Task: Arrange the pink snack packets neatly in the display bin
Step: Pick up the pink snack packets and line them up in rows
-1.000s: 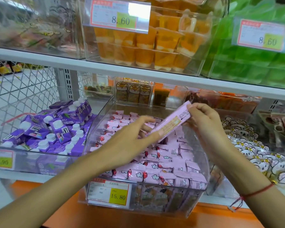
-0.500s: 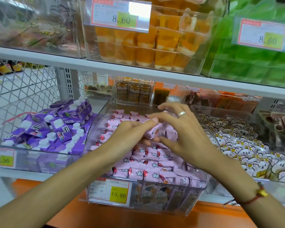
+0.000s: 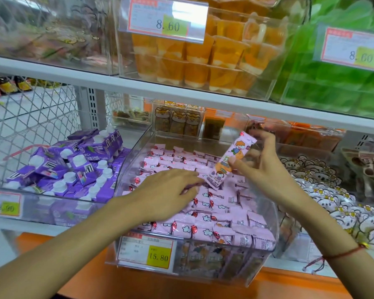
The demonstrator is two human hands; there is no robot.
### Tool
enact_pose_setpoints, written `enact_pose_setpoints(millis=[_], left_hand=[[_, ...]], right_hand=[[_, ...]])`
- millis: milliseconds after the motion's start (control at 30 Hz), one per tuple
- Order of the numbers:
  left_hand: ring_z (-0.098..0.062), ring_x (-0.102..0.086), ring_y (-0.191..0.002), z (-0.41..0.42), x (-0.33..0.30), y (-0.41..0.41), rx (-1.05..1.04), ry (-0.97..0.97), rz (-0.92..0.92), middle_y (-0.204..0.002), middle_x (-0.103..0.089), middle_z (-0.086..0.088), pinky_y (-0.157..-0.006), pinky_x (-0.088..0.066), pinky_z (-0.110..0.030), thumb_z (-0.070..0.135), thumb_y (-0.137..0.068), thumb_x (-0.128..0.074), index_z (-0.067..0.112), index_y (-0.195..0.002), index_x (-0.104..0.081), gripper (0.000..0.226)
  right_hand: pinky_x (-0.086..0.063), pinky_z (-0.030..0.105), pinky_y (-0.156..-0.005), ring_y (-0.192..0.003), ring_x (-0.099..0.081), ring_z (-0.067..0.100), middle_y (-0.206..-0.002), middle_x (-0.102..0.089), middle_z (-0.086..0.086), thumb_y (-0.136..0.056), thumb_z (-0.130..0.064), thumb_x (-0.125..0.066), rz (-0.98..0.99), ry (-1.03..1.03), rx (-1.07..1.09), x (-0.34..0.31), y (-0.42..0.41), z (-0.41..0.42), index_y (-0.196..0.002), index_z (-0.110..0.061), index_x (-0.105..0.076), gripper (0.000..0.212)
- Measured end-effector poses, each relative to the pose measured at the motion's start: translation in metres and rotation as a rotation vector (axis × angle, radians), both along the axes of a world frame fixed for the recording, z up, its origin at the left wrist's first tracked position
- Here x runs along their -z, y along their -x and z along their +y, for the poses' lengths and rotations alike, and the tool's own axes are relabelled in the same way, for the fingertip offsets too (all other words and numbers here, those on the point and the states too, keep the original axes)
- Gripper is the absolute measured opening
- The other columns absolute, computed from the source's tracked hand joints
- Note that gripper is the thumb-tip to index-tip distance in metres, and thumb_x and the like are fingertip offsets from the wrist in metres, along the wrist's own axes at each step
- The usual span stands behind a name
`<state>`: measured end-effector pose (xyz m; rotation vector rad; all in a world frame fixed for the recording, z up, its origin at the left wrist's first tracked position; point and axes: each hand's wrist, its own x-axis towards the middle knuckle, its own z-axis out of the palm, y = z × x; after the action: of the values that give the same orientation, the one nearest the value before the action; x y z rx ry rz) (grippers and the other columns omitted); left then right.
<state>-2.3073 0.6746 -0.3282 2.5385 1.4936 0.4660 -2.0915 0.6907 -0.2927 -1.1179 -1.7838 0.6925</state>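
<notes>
1. Between the two hands, a little nearer the right one, a single pink packet (image 3: 229, 160) stands tilted over the display bin (image 3: 266, 203); its long axis runs from its lower end by the left fingertips up and away to the right
2. Right hand (image 3: 266, 167) pinches this packet at mid-length, thumb on the printed front and fingers behind it, so the cartoon face points toward the camera
3. Left hand (image 3: 168, 190) lies flat with straight fingers on the packed rows (image 3: 203, 214), grasping nothing; its fingertips are just beside the packet's lower end, apparently pressing open a gap there
4. Rows beneath both hands lie with their long axes running front to back in the bin, so the held packet stands across their lay and steeper than them
5. My judgement: the coming move turns on that lower end. It already points into the spot the left fingers guard, so the right hand, being nearer and holding it, needs to lower and swing the upper end until the packet lines up with its neighbours
6. Risk, as I read it: the slick wrappers may slide and close the gap
</notes>
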Motion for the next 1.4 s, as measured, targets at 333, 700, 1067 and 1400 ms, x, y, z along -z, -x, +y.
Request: enact_pose_setpoints(millis=[333,700,1067,1400], left_hand=[[-0.008,-0.032,-0.131,0.003,0.002,-0.002,0.014,-0.028,0.078,-0.144,-0.039,0.015,-0.104,-0.033,-0.030,0.041,-0.101,-0.027,0.031,-0.136,-0.046,0.041],[-0.007,-0.031,-0.129,0.004,0.005,-0.001,0.023,-0.036,0.056,-0.142,-0.041,0.014,-0.101,-0.032,-0.027,0.039,-0.102,-0.028,0.030,-0.135,-0.048,0.039],[-0.007,-0.037,-0.124,0.006,0.000,-0.002,0.026,-0.059,-0.013,-0.137,-0.045,0.014,-0.095,-0.035,-0.027,0.038,-0.099,-0.038,0.034,-0.130,-0.048,0.033],[-0.015,-0.044,-0.122,0.028,-0.004,-0.020,0.068,-0.043,0.070,-0.135,-0.050,0.012,-0.088,-0.038,-0.028,0.033,-0.101,-0.034,0.032,-0.134,-0.048,0.036]], right_hand=[[-0.054,0.038,-0.075,-0.080,-0.067,0.018,-0.097,-0.067,0.008,-0.090,-0.019,-0.062,-0.376,-0.127,0.122,-0.004,0.027,0.006,-0.109,-0.024,-0.031,0.036],[-0.049,0.036,-0.081,-0.091,-0.055,0.015,-0.104,-0.056,-0.005,-0.071,-0.022,-0.081,-0.713,-0.187,0.059,-0.021,0.015,0.004,-0.089,-0.021,-0.061,0.026],[-0.050,0.034,-0.089,-0.099,-0.060,0.013,-0.112,-0.067,-0.005,-0.091,-0.020,-0.053,-0.962,0.035,-0.004,-0.007,0.011,0.012,-0.110,-0.032,-0.068,0.028],[-0.046,0.034,-0.088,-0.108,-0.056,0.024,-0.115,-0.061,0.001,-0.089,-0.035,-0.060,-0.987,0.017,0.149,0.006,0.022,0.039,-0.108,-0.027,-0.068,0.022]])
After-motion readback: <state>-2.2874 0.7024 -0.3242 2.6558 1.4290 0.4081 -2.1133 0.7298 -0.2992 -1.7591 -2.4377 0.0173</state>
